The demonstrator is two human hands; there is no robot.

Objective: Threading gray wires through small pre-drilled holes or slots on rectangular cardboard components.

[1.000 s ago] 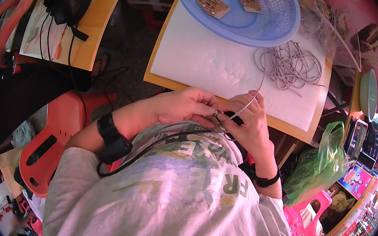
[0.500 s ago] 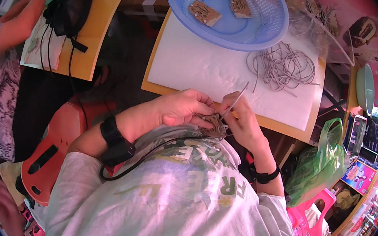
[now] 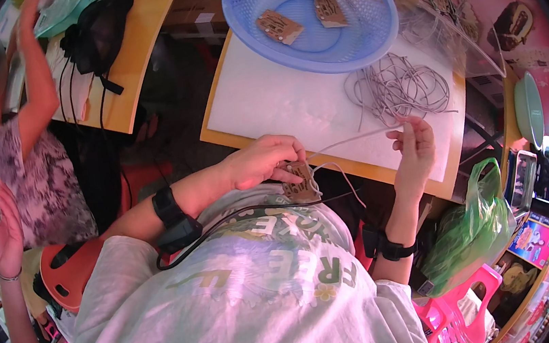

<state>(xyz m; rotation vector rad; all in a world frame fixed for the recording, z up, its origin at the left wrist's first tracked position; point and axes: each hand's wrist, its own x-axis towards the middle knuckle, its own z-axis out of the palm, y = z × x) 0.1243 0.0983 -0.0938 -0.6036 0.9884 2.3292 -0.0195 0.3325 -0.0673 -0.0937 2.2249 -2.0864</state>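
Observation:
My left hand point(image 3: 263, 162) pinches a small brown card with dark markings point(image 3: 299, 185) against the front of my shirt, near the table edge. A thin grey cord point(image 3: 346, 141) runs from that card to my right hand point(image 3: 417, 147), where thumb and fingers grip it, drawn nearly straight. A second length of the cord loops down beside the card. Beyond my right hand lies a tangled heap of grey cord point(image 3: 415, 89). Two similar brown cards point(image 3: 279, 25) rest in a blue plastic basket point(image 3: 316, 64) at the far side.
White sheeting point(image 3: 246, 106) covers the yellow-edged table. To the right are a green plastic bag point(image 3: 468, 243), a pink stool point(image 3: 474, 322) and a pale green bowl point(image 3: 529, 109). A person point(image 3: 47, 165) sits at the left by another table; a black cable crosses my shirt.
My right hand has moved right, away from the card, stretching the cord out. My left hand stays on the card. The person at left has shifted, and the raised hand there came into view.

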